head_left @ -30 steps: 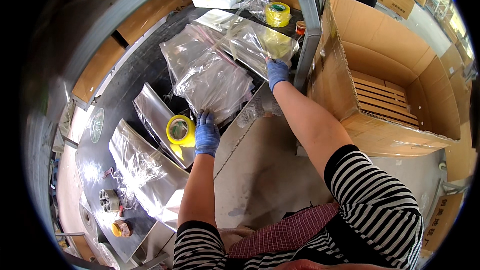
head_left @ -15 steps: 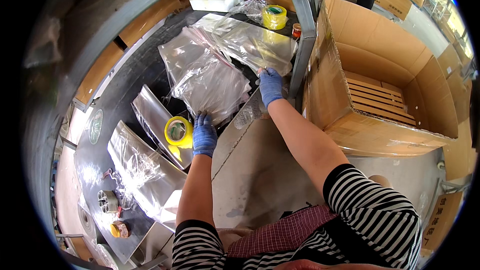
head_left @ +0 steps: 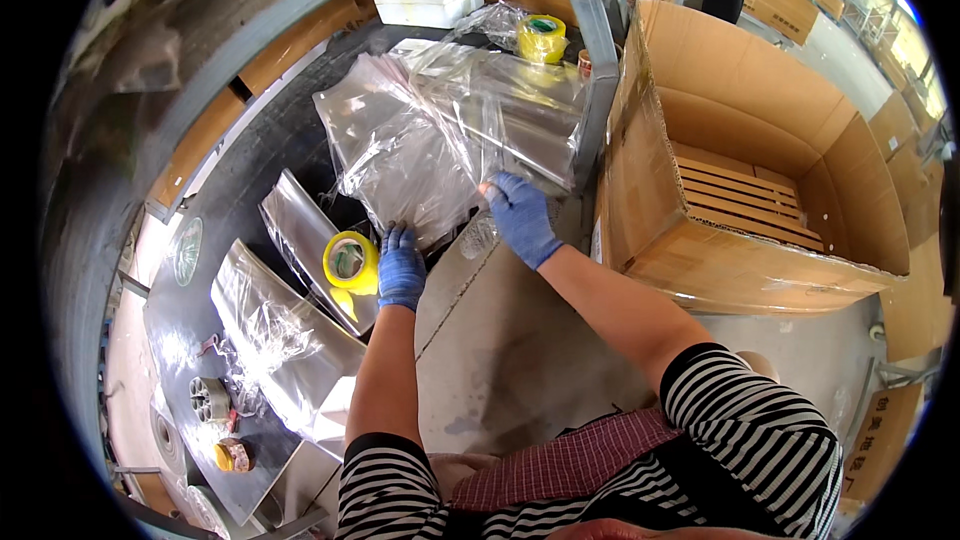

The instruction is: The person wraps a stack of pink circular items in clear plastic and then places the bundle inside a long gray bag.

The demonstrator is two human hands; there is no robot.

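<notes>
A loose pile of clear plastic bags point(head_left: 395, 140) lies on the dark worktable. My left hand point(head_left: 402, 268), in a blue glove, rests flat on the pile's near edge with its fingers stretched out. To the right, my blue-gloved right hand point(head_left: 522, 220) has thumb and fingers pinched on the edge of a clear plastic bag point(head_left: 488, 145). Another stack of clear film point(head_left: 540, 120) spreads beneath and behind it. Beside my left hand, a roll of yellow tape point(head_left: 350, 262) sits on a folded stack of film point(head_left: 300, 230).
A large open carton point(head_left: 640, 190) with flat cardboard pieces inside stands right of a metal post point(head_left: 598, 90). More film point(head_left: 275, 310), a grey tape core point(head_left: 209, 400) and a small jar point(head_left: 232, 455) are at left. Farther back are a white foam box point(head_left: 430, 0) and yellow tape point(head_left: 541, 38).
My right hand has moved left and nearer to me, drawing a bag's edge across toward the pile. My left hand stays nearly in place on the bags.
</notes>
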